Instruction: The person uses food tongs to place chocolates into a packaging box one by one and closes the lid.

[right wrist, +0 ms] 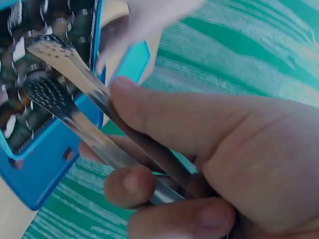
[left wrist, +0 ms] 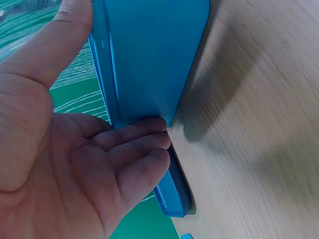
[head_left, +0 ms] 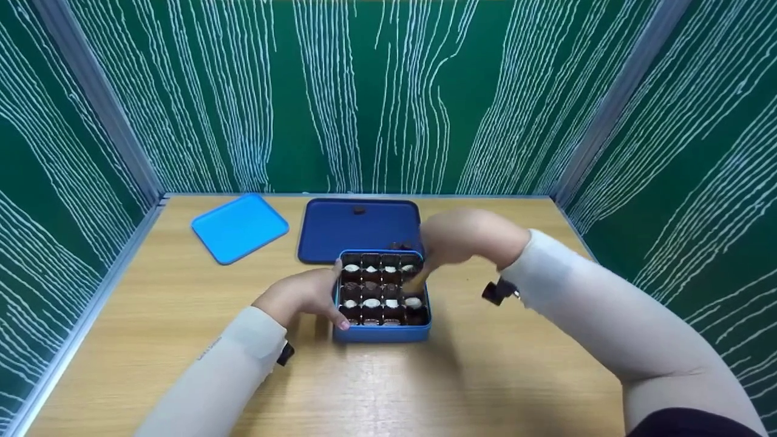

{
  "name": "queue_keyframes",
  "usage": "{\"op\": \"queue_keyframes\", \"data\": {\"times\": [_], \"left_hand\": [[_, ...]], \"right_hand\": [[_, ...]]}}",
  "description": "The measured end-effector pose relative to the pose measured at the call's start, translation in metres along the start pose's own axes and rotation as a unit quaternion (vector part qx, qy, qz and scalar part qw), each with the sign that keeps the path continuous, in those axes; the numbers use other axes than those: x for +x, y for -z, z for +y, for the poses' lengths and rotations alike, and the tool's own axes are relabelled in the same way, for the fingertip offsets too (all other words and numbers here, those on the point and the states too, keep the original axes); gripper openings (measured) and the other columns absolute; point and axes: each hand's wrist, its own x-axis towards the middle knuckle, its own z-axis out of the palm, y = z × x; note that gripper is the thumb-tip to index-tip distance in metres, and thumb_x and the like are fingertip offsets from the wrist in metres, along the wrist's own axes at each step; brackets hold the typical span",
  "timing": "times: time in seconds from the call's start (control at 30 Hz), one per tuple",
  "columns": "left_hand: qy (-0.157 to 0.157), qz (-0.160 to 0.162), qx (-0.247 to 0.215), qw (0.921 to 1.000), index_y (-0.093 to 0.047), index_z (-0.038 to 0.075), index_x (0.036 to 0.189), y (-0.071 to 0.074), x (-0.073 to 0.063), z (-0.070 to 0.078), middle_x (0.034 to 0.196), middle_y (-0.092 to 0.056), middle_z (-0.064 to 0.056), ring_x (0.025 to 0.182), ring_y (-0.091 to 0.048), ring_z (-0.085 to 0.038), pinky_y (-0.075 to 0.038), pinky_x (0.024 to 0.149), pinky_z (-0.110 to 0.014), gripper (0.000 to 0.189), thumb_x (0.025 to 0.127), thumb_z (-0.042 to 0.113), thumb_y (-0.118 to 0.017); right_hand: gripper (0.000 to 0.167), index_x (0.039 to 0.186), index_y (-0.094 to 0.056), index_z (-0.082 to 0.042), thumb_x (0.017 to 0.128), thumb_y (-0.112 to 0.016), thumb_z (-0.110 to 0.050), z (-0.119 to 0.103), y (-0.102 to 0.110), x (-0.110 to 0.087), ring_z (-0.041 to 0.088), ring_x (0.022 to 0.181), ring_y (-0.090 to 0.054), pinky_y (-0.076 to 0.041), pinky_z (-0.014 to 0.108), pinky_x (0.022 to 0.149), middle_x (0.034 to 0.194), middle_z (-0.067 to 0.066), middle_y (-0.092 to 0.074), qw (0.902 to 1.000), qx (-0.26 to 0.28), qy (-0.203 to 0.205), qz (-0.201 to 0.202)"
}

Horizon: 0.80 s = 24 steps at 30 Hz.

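Observation:
A blue box (head_left: 382, 334) holds chocolates in a dark divided insert, with pale and dark pieces in rows. My left hand (head_left: 311, 292) grips the box's left side, thumb at the near corner and fingers toward the far one. In the left wrist view, the fingers (left wrist: 137, 149) lie against the blue side wall. My right hand (head_left: 464, 237), blurred in the head view, reaches over the box's right edge. It holds metal tongs (right wrist: 119, 117) between thumb and fingers. The tongs' perforated tips stand apart above the compartments; whether a chocolate lies between them I cannot tell.
Behind the box lies a dark blue tray (head_left: 361, 233) with a dark chocolate (head_left: 359, 210) near its back edge and more pieces (head_left: 400, 246) close to the box. To the left on the wooden table (head_left: 212, 291) lies a light blue lid (head_left: 240, 227). Green walls enclose the table.

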Motion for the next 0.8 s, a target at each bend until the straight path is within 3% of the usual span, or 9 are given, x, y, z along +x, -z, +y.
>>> {"op": "queue_keyframes", "data": {"times": [0.1, 0.13, 0.23, 0.37, 0.5, 0.57, 0.67, 0.73, 0.8], "left_hand": [[0.003, 0.000, -0.001, 1.0000, 0.001, 0.003, 0.182, 0.002, -0.001, 0.001, 0.184, -0.033, -0.023, 0.168, -0.042, -0.040, -0.035, 0.140, -0.056, 0.157, 0.076, 0.046, -0.106], [0.005, 0.000, 0.000, 1.0000, 0.001, 0.004, 0.182, 0.002, -0.001, 0.001, 0.184, -0.033, -0.023, 0.168, -0.043, -0.041, -0.035, 0.140, -0.056, 0.157, 0.076, 0.046, -0.106], [0.012, -0.002, -0.004, 0.9999, 0.000, 0.006, 0.182, 0.002, -0.002, 0.002, 0.185, -0.033, -0.021, 0.167, -0.044, -0.040, -0.036, 0.140, -0.057, 0.156, 0.076, 0.047, -0.106], [0.016, -0.001, -0.003, 0.9999, -0.002, 0.006, 0.183, -0.001, 0.000, 0.002, 0.182, -0.040, -0.021, 0.162, -0.051, -0.036, -0.042, 0.137, -0.055, 0.155, 0.076, 0.047, -0.106], [0.014, 0.001, 0.002, 0.9999, -0.003, 0.005, 0.183, -0.001, 0.000, 0.002, 0.180, -0.044, -0.022, 0.156, -0.058, -0.034, -0.046, 0.134, -0.053, 0.155, 0.075, 0.048, -0.106], [0.013, 0.002, 0.007, 0.9999, -0.003, 0.006, 0.183, -0.001, 0.000, 0.002, 0.180, -0.044, -0.022, 0.157, -0.057, -0.034, -0.045, 0.134, -0.053, 0.155, 0.075, 0.048, -0.106], [0.014, 0.000, 0.010, 0.9999, -0.001, 0.006, 0.183, 0.000, 0.001, 0.001, 0.180, -0.043, -0.021, 0.160, -0.055, -0.035, -0.043, 0.136, -0.052, 0.156, 0.075, 0.048, -0.106], [0.013, 0.002, 0.014, 0.9998, -0.001, 0.006, 0.182, 0.000, 0.002, 0.001, 0.180, -0.044, -0.022, 0.162, -0.052, -0.036, -0.041, 0.138, -0.051, 0.156, 0.075, 0.048, -0.107], [0.012, 0.004, 0.017, 0.9998, 0.000, 0.005, 0.182, 0.001, 0.004, 0.001, 0.179, -0.045, -0.022, 0.162, -0.052, -0.037, -0.041, 0.138, -0.050, 0.157, 0.075, 0.048, -0.107]], "right_hand": [[0.070, 0.130, -0.082, -0.013, 0.097, -0.078, -0.074, 0.018, 0.003, 0.013, 0.016, 0.083, -0.063, -0.055, 0.038, 0.079, 0.092, -0.002, -0.073, 0.9976, 0.040, -0.014, 0.056], [0.063, 0.131, -0.083, -0.012, 0.101, -0.078, -0.067, 0.024, 0.003, 0.020, 0.016, 0.080, -0.062, -0.055, 0.036, 0.075, 0.090, -0.002, -0.073, 0.9956, 0.049, -0.025, 0.075], [0.047, 0.089, -0.080, -0.011, 0.109, -0.074, -0.053, 0.041, -0.001, 0.051, 0.013, 0.063, -0.047, -0.041, 0.029, 0.058, 0.068, -0.006, -0.051, 0.9861, 0.076, -0.091, 0.116], [0.044, 0.077, -0.069, -0.012, 0.112, -0.073, -0.038, 0.055, -0.011, 0.101, 0.011, 0.056, -0.045, -0.041, 0.025, 0.052, 0.063, -0.007, -0.050, 0.9693, 0.156, -0.122, 0.146], [0.042, 0.076, -0.060, -0.014, 0.112, -0.072, -0.031, 0.057, -0.017, 0.147, 0.011, 0.057, -0.045, -0.047, 0.027, 0.057, 0.067, -0.006, -0.047, 0.9538, 0.211, -0.127, 0.172], [0.035, 0.083, -0.062, -0.011, 0.112, -0.071, -0.029, 0.054, -0.018, 0.165, 0.014, 0.064, -0.050, -0.054, 0.031, 0.066, 0.077, -0.002, -0.053, 0.9450, 0.240, -0.129, 0.181], [0.028, 0.110, -0.069, 0.000, 0.115, -0.067, -0.028, 0.049, -0.019, 0.186, 0.019, 0.077, -0.057, -0.059, 0.035, 0.079, 0.096, 0.006, -0.061, 0.9320, 0.282, -0.131, 0.187], [0.033, 0.126, -0.070, 0.003, 0.116, -0.065, -0.028, 0.045, -0.020, 0.198, 0.021, 0.085, -0.060, -0.059, 0.036, 0.082, 0.105, 0.009, -0.063, 0.9250, 0.303, -0.131, 0.188], [0.034, 0.128, -0.071, 0.003, 0.118, -0.063, -0.028, 0.043, -0.021, 0.207, 0.022, 0.085, -0.060, -0.056, 0.036, 0.079, 0.105, 0.009, -0.063, 0.9225, 0.309, -0.132, 0.190]]}}
